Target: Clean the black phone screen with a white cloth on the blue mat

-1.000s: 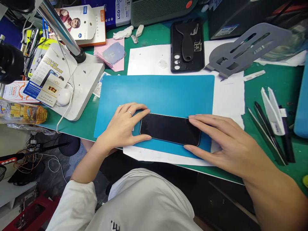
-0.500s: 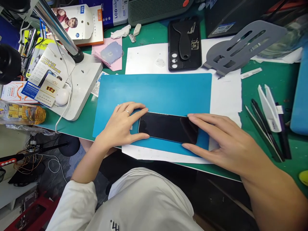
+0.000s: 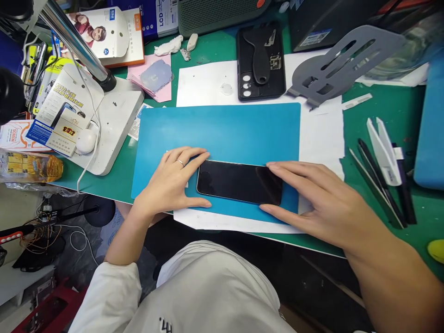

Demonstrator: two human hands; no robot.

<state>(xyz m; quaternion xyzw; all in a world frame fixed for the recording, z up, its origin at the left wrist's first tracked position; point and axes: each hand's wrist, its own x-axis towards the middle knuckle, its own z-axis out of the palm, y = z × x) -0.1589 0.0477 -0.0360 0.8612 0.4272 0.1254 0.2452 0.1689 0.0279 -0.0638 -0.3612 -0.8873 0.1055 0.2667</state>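
Observation:
A smartphone (image 3: pixel 236 182) with a dark screen lies face up on a blue mat (image 3: pixel 222 129). My left hand (image 3: pixel 169 182), with a ring on one finger, is at the phone's left end. Its index fingertip rests by the upper left corner, while the thumb is stretched out just below the lower edge, apart from it. At the right end, my right hand (image 3: pixel 312 194) spans the phone, index fingertip at the upper edge and thumb at the lower edge. The phone's underside is hidden.
Behind the mat are a black phone case (image 3: pixel 262 62) and a grey metal stand (image 3: pixel 343 64). Tweezers (image 3: pixel 376 185) and a black pen (image 3: pixel 404 185) lie at the right. A white lamp base (image 3: pixel 121 111) with boxes stands at the left. White paper (image 3: pixel 322 134) sticks out beneath the mat.
My left thumb has moved off the phone's lower edge, toward me. My right hand keeps its place at the phone's right end. The whole view has shifted slightly.

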